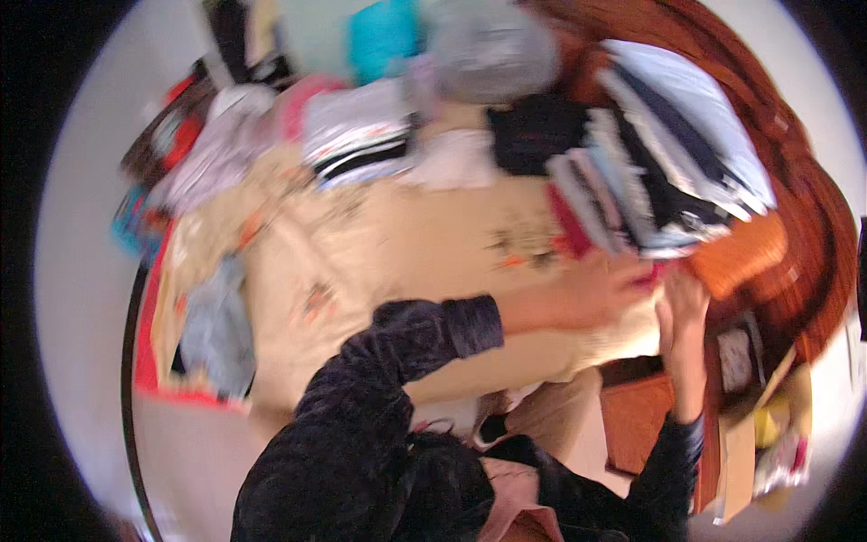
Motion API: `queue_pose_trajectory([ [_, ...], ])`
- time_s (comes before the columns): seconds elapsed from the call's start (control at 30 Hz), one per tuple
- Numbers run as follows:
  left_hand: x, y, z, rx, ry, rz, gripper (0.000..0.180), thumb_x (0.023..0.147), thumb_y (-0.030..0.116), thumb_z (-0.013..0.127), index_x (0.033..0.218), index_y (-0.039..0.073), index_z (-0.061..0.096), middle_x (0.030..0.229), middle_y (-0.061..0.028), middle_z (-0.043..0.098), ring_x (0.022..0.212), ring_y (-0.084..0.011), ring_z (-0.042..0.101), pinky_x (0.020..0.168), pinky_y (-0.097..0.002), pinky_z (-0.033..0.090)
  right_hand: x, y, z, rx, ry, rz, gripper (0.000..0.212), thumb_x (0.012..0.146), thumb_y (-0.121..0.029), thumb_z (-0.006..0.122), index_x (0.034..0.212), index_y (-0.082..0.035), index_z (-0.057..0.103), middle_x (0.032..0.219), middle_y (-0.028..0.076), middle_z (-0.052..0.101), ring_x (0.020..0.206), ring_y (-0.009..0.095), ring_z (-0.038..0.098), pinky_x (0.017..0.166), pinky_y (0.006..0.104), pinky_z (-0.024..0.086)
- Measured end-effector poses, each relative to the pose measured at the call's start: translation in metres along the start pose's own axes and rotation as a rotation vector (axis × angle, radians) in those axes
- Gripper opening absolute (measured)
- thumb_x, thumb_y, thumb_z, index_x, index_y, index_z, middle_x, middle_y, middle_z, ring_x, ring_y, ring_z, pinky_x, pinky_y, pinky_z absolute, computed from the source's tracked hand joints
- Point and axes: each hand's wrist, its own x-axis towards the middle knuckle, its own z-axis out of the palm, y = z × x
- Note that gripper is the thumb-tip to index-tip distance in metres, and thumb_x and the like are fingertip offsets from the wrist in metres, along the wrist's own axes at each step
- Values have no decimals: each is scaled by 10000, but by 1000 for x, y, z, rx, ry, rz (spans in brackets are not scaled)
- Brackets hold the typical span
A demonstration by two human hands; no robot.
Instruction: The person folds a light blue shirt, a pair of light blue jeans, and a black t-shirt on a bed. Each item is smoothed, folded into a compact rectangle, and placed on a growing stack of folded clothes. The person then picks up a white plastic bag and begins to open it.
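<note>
Both hands are at the near edge of the folded clothes (pixel 659 172) stacked on the right end of the bed. My left hand (pixel 601 291) reaches across to the right, low against the stack; motion smears its fingers. A small magenta bit of cloth (pixel 652 274) shows beside its fingertips, and I cannot tell whether it is gripped. Just right of it, my right hand (pixel 684 303) points up toward the stack, thumb apart from the fingers, nothing visible in it. An orange folded cloth (pixel 745 253) lies beside this hand, under the stack's right side.
A cream flowered sheet (pixel 388 244) covers the bed. Along its far side lie a folded pile (pixel 357 126), a black garment (pixel 537 135) and a grey bundle (pixel 492 54). A grey-blue garment (pixel 221 325) lies at left. The carved wooden headboard (pixel 804 226) curves along the right.
</note>
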Motion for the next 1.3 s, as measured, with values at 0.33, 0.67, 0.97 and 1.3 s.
queue_pose_trajectory([
  [0.33,-503,95,-176,624,132,-1263,528,747,152,652,1233,53,469,1266,-187,435,1202,-366,381,1021,-449,299,-90,-168,249,412,-222,-31,455,842,-256,570,1228,-35,476,1321,181,420,1152,384,423,967,472,329],
  [0.67,-595,155,-311,-160,1656,-1747,561,750,223,717,1180,-24,455,1071,-143,553,945,-250,558,741,-383,476,-62,-247,279,59,-110,41,459,846,-328,543,1205,-46,492,1316,151,425,1189,337,394,977,476,296],
  [0.97,-658,73,-327,858,448,-1961,379,654,340,692,848,15,670,787,-168,656,735,-372,629,691,-426,497,-63,-234,283,8,-156,32,481,832,-326,546,1226,-59,482,1317,155,426,1206,320,392,985,461,289],
  [1.3,-457,52,-416,1042,430,-1055,197,720,155,595,885,112,693,867,-136,639,738,-345,616,653,-419,501,-73,-250,273,121,-126,4,457,832,-310,530,1218,-70,483,1331,139,411,1213,318,385,979,469,288],
])
